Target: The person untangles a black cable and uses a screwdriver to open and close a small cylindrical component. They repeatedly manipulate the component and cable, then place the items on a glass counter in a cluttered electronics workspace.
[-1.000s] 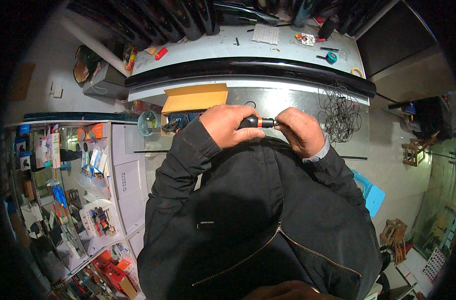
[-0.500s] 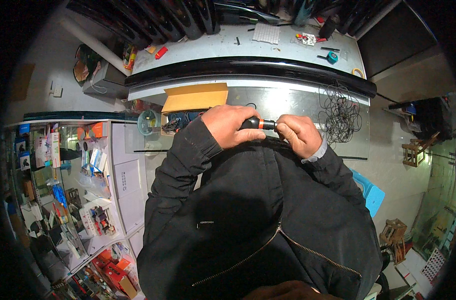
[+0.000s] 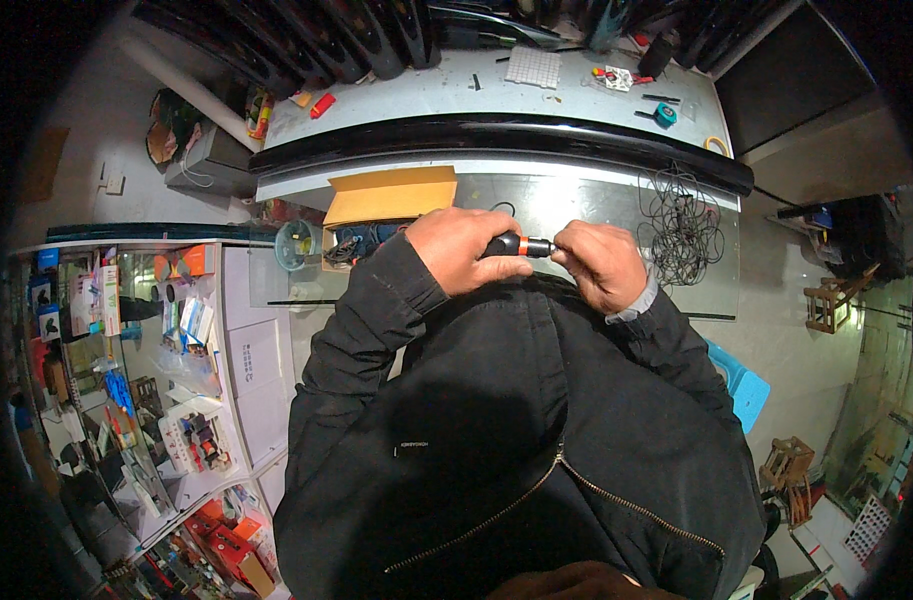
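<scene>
My left hand [image 3: 454,250] is wrapped round a black cylindrical hand tool [image 3: 504,245] with an orange band and a narrow black collar. Held level in front of my jacket, the tool points its collar to the right. At that collar end my right hand [image 3: 604,262] has thumb and forefinger pinched together. Whatever sits between those fingertips is too small and covered to make out. Just beyond my left hand stands an opened cardboard box [image 3: 391,195] with dark cables inside, on the glass tabletop.
A tangle of thin black cable [image 3: 681,225] lies on the glass right of my hands. A long black roll [image 3: 496,140] crosses behind, before a white bench [image 3: 406,97] with small tools. Stocked shelves [image 3: 191,320] stand left; a blue plastic stool [image 3: 741,385] is at right.
The fingers of my right hand have shifted slightly at the tool's collar end. My left hand keeps its hold, and the tool has barely moved.
</scene>
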Tool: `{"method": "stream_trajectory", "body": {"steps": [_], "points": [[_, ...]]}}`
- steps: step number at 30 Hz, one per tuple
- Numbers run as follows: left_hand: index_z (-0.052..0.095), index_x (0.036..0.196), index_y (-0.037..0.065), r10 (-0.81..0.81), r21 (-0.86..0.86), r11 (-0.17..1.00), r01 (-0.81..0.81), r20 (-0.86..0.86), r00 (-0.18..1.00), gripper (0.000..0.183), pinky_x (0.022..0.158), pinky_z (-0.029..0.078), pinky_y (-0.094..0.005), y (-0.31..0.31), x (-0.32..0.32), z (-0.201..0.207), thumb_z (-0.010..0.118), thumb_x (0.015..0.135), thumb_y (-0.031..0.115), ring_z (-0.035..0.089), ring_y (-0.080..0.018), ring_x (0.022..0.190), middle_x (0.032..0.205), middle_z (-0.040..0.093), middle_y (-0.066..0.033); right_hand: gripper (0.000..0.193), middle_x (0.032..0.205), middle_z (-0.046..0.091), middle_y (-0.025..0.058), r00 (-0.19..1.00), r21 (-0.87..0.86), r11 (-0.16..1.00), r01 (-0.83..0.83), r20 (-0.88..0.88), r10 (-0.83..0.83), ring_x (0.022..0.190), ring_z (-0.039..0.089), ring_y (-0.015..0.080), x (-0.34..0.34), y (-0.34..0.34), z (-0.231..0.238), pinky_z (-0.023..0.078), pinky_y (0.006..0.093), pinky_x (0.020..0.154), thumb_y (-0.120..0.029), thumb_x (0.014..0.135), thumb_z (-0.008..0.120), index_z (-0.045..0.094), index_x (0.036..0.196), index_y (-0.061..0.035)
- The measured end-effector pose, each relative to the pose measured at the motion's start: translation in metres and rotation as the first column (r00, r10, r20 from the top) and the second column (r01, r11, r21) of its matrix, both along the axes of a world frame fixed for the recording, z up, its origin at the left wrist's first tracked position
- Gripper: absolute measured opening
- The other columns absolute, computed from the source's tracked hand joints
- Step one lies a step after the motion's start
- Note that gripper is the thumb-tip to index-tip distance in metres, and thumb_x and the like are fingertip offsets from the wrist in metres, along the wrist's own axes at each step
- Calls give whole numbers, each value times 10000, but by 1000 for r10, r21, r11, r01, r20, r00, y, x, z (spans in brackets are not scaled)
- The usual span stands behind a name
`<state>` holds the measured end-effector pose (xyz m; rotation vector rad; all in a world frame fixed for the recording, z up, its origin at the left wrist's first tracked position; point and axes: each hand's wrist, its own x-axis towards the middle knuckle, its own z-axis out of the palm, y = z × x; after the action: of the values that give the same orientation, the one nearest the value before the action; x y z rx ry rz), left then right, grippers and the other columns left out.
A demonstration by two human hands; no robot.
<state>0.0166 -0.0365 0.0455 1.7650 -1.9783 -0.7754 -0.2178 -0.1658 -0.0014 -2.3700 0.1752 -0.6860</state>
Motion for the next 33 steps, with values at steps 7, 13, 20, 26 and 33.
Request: {"method": "stream_trajectory", "body": {"steps": [7, 13, 20, 26, 33], "points": [[703, 1151, 90, -3, -14, 1000, 3, 6, 1000, 447, 775, 562, -455, 2, 1, -3, 788, 925, 466, 725, -413, 899, 965, 742, -174, 113, 803, 641, 132, 993, 372, 928, 31, -119, 14, 655, 627, 323, -1, 7, -4, 470, 390, 600, -101, 1006, 682, 634, 976, -3], [707, 1161, 88, 38, 7, 999, -38, -14, 999, 452, 765, 559, -446, 2, 1, -3, 789, 925, 465, 729, -405, 887, 934, 738, -177, 212, 888, 657, 159, 1000, 140, 990, 25, 1, -25, 766, 673, 396, 0, 3, -3, 516, 451, 664, -142, 946, 736, 641, 1079, -7], [708, 1161, 79, 23, -21, 1000, -23, -2, 1000, 453, 764, 559, -448, 1, 0, -3, 784, 930, 462, 729, -405, 891, 942, 740, -180, 272, 856, 637, 145, 998, -144, 989, 41, 48, -34, 754, 676, 375, 1, 1, -2, 527, 460, 656, -37, 826, 733, 648, 1083, -16], [707, 1162, 79, 22, -21, 1000, -22, 43, 999, 464, 774, 560, -458, 2, 1, -3, 777, 932, 476, 728, -406, 901, 967, 745, -183, 167, 821, 653, 138, 999, 43, 998, 43, -19, -42, 710, 661, 320, 1, 4, -8, 493, 388, 620, -51, 925, 751, 659, 1062, -27], [705, 1179, 81, 40, 17, 999, -41, 63, 997, 475, 772, 558, -456, 0, 1, -3, 769, 939, 486, 731, -400, 895, 954, 743, -186, 148, 807, 636, 139, 978, 814, 561, 150, -207, 40, 679, 647, 332, 3, 13, -13, 496, 380, 644, -180, 1068, 641, 641, 1052, -33]]}}
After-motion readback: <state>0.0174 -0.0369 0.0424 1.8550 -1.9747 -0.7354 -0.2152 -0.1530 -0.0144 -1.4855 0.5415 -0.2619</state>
